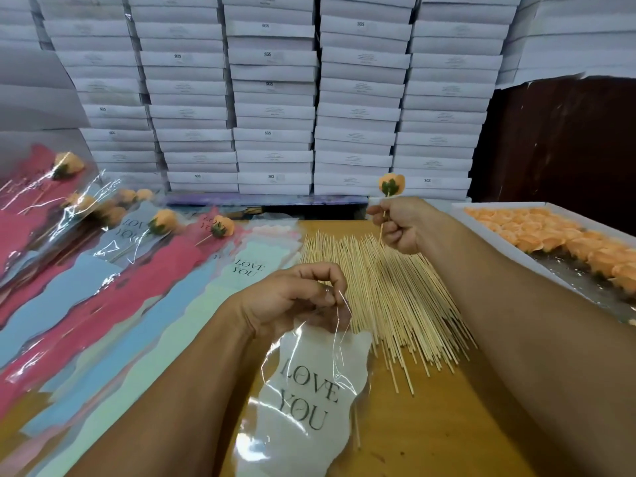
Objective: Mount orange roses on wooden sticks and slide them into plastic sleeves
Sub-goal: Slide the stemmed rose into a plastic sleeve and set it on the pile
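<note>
Sleeving step: right hand (pixel 399 223) grips rose (pixel 391 183) stick, left hand (pixel 296 297) pinches sleeve (pixel 309 390) mouth, center frame; next, stick into opening.

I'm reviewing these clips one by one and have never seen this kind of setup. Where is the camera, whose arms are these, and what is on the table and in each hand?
There is no machine here: a person works with bare hands, and the single picture comes from a camera worn on their head, looking forward and down.

The left hand pinches the top of a clear plastic sleeve printed LOVE YOU. The right hand holds up a stick with an orange rose already mounted on it.

On the wooden table lies a pile of bare sticks. To the right a tray holds loose roses. To the left are spread empty sleeves, with finished sleeved roses lying on them. White boxes are stacked behind.
</note>
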### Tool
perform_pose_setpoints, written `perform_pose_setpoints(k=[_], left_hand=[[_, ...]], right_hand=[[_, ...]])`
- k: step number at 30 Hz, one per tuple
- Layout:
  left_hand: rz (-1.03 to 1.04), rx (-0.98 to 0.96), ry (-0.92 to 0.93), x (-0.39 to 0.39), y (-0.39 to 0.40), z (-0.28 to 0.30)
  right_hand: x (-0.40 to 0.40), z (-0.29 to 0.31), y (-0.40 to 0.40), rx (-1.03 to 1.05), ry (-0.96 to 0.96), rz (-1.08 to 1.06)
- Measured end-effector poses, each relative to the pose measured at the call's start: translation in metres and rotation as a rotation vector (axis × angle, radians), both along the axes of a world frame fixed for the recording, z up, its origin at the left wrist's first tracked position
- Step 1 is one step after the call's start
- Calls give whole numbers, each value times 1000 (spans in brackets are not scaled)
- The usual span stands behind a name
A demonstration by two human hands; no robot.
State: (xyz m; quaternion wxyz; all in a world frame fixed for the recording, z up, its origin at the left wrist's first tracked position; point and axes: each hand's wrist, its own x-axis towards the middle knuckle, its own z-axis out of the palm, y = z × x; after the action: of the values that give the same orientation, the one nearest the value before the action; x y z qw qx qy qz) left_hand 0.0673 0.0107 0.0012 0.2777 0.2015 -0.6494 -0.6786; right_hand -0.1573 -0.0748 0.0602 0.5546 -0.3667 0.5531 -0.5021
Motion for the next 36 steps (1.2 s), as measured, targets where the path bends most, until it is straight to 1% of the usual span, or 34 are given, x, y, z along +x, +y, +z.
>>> perform_pose_setpoints(k=[5,11,14,17,22,25,28,33,36], left_hand=[[-74,9,32,-2,-2,2],[-58,13,55,-3,-2,1],[-32,-21,72,-3,-4,0],[23,-16,79,-5,-6,-1],[197,-38,108,-6,-6,1],[296,-44,142,-7,-7,2],[353,-44,172,-10,-7,2],[361,-13,238,-10,-7,3],[395,-43,241,-12,-5,4]], right_hand=[[5,8,-11,-41,95,-111],[13,7,-12,-73,104,-134],[17,2,-5,-54,104,-74],[21,0,8,-48,93,-7],[33,-5,37,-50,34,134],[40,-13,57,-79,83,244],[45,-20,76,-144,150,359],[45,-30,88,-205,164,364],[43,-29,91,-193,104,422]])
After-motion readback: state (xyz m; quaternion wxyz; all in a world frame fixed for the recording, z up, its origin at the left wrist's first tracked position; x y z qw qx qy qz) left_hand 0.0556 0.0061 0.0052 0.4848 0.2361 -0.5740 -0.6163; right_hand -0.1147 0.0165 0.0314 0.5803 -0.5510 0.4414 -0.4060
